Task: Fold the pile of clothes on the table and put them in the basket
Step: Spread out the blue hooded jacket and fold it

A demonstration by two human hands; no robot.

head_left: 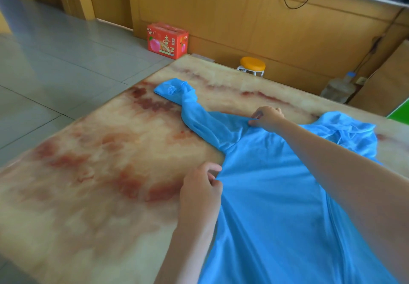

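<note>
A bright blue long-sleeved garment (270,184) lies spread on the marbled beige and red table (99,184). One sleeve stretches to the far left and ends in a crumpled cuff. My left hand (200,192) pinches the garment's left side edge just below the armpit. At the shoulder, where the sleeve joins the body, my right hand (266,117) pinches the cloth. The other sleeve lies bunched at the far right. No basket is in view.
Beyond the table's far edge stand an orange-topped stool (252,64), a red fruit carton (167,40) on the tiled floor and a large water bottle (338,87). A green object (400,108) shows at the right edge. Wood panelling lines the back wall.
</note>
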